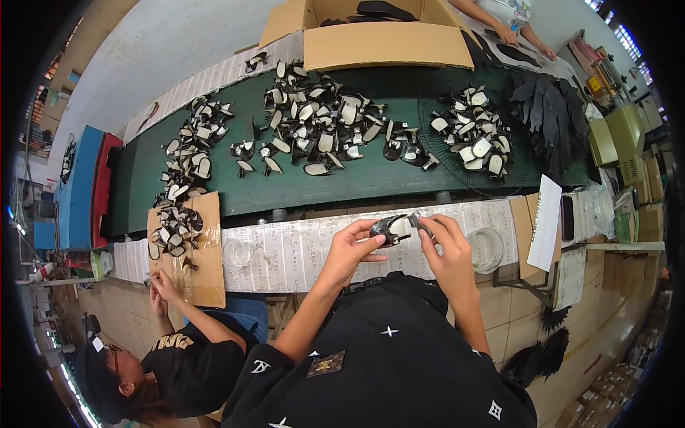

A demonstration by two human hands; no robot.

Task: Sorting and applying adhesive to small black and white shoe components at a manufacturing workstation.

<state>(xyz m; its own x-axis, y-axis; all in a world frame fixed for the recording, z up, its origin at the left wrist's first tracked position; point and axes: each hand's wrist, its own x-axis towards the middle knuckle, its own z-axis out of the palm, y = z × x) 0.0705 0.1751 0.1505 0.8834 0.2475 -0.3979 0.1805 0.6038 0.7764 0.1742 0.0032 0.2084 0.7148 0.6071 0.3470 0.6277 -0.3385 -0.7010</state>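
Piece in hand: a black-and-cream piece [385, 227], raised in front of my chest, above the near side of the paper-covered bench [285, 246]. Similar pieces [348, 113] lie heaped on the green belt [264, 196] beyond.

Handling, by my judgement: light, a one-hand load. The dark shell looks stiff and curved, its gloss perhaps a little slick; the pale inner face looks matte and may mark under a hard thumb. The narrow prongs toward the right seem the weak part. Best hold is the broad rounded end at the left, thumb against fingers, pressure modest.

Grip: my left hand [348, 250] is closed on that rounded end, thumb below, fingers spread along the far and near sides. My right hand [449, 246] has its fingers bent and nearly together at the prong end, beside a small grey bit [414, 220]; cannot tell whether I pinch it or merely touch it.

Pose: both forearms rise from the lower edge and lean inward at the wrists, right hand back-up, left thumb toward me. A clear bowl [501, 251] stands just right of my right hand.
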